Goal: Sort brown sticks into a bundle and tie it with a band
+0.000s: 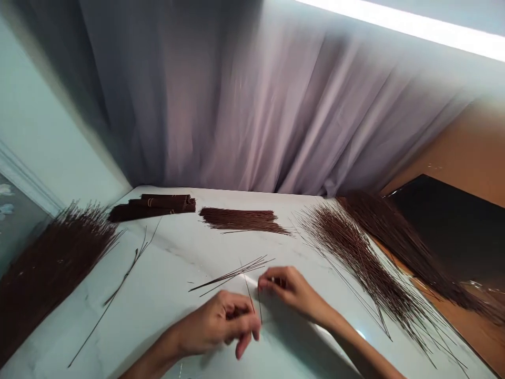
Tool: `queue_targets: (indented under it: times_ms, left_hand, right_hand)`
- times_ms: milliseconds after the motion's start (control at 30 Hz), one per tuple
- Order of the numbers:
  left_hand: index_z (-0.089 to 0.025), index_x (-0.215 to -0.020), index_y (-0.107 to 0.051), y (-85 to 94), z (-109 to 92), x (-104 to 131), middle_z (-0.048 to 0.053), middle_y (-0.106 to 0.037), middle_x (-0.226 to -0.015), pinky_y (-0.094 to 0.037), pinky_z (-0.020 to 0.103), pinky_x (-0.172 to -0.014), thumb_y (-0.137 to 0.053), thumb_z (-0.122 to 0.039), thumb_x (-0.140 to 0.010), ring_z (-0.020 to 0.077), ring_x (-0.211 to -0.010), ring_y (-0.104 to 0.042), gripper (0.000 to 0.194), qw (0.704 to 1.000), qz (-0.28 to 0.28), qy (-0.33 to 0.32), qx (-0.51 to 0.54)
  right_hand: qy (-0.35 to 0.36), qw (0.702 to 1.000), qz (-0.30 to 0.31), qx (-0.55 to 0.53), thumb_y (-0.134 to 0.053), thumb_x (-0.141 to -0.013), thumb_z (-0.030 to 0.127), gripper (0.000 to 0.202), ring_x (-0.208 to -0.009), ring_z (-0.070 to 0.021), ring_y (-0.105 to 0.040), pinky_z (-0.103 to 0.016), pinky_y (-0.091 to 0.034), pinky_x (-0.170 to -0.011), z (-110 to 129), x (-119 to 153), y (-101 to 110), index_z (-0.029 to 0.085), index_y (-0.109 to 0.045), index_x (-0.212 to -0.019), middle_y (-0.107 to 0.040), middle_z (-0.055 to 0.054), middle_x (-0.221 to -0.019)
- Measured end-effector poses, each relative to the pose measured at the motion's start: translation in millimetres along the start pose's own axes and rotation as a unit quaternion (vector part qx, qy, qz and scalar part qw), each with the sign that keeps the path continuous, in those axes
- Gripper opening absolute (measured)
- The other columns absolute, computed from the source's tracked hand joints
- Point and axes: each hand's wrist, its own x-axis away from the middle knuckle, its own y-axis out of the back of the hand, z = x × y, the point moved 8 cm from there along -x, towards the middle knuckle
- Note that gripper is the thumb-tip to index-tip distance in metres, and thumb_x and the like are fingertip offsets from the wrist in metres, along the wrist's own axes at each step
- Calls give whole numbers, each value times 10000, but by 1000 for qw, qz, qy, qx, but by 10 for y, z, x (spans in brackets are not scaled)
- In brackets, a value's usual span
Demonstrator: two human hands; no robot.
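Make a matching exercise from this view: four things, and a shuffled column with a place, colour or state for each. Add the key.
Things
1. Banded bundles
2. Curtain
3. Right hand
4. Light strip

Places, colours, states
A. Pinching a thin strand
B. Bright white, at the upper right
C. Dark brown, lying at the far left of the table
D. Greyish purple, hanging in folds

Pairs: 1-C, 2-D, 3-A, 4-B

Glossy, smooth white tabletop (173, 273); matt, softly folded cloth curtain (236, 105).
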Motion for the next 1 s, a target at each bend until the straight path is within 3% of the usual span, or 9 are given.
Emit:
queue_targets:
  times_ms: [67, 167, 200, 267, 367, 500, 633, 800, 1000]
  left_hand:
    - [-180, -763, -650, -27, 68, -40, -19, -575, -588, -342, 241, -597, -576, -469, -959, 126, -579, -459, 357, 999, -1, 15, -49]
    - [-182, -729, -599, 358, 47, -110, -29, -527, -615, -317, 227, -572, -538, -504, -972, 120, -596, -436, 409, 981, -182, -25, -62]
    - [-183, -757, -597, 484, 44, -105, -38, -509, -616, -282, 220, -538, -540, -522, -967, 109, -569, -386, 403, 972, -230, -31, -35]
    - [-183, -807, -595, 627, 41, -83, -51, -488, -610, -224, 211, -506, -550, -540, -961, 93, -539, -301, 392, 962, -268, -36, 27]
    - [-175, -826, -596, 579, 15, -50, -59, -477, -589, -186, 211, -498, -567, -525, -964, 78, -523, -248, 378, 968, -229, -38, 94]
    - [-156, -866, -626, 379, 13, -33, -37, -506, -578, -144, 225, -484, -509, -535, -994, 81, -521, -203, 417, 976, -168, -25, 137]
    - [-171, -972, -618, 303, 3, -55, -32, -527, -583, -161, 224, -484, -427, -600, -1005, 87, -519, -201, 470, 979, -153, -10, 136]
    - [-211, -958, -601, 300, -12, -70, -86, -447, -525, -171, 208, -448, -606, -573, -933, 82, -491, -226, 362, 983, -176, -14, 49]
    - [-193, -858, -590, 382, 72, -81, 1, -644, -756, -235, 188, -451, -584, -518, -959, 82, -554, -356, 340, 976, -215, -18, -11]
  right_hand:
    - [58, 990, -88, 90, -499, -998, 232, 280, -651, -148, -589, -260, -411, -636, 202, -78, 270, 213, -747, -869, -706, -22, -736]
    - [127, 951, -214, 184, -457, -1006, 168, 292, -655, -160, -582, -293, -392, -662, 506, 84, 334, 212, -735, -931, -687, -42, -715]
    - [133, 951, -218, 174, -444, -1008, 163, 296, -638, -157, -580, -289, -389, -645, 521, 152, 252, 209, -728, -936, -680, -41, -703]
    - [111, 972, -176, 113, -433, -1013, 188, 307, -604, -145, -577, -272, -390, -598, 390, 223, 43, 209, -715, -892, -673, -29, -691]
    - [6, 996, -91, 23, -472, -1006, 286, 326, -603, -147, -582, -257, -390, -566, -26, 180, -110, 207, -717, -805, -675, -12, -694]
    - [-73, 992, -83, -65, -519, -989, 418, 362, -684, -171, -601, -266, -411, -607, -350, 67, 138, 199, -753, -820, -697, -20, -749]
    - [-77, 987, -104, -98, -552, -974, 456, 351, -766, -196, -621, -299, -454, -689, -383, 58, 380, 199, -771, -880, -724, -40, -804]
    - [-58, 986, -124, -95, -617, -950, 458, 296, -835, -204, -618, -333, -470, -774, -361, 63, 560, 209, -753, -865, -723, -43, -860]
    - [8, 987, -145, -66, -636, -956, 440, 272, -884, -198, -605, -349, -463, -846, -245, -8, 828, 212, -740, -848, -678, -41, -894]
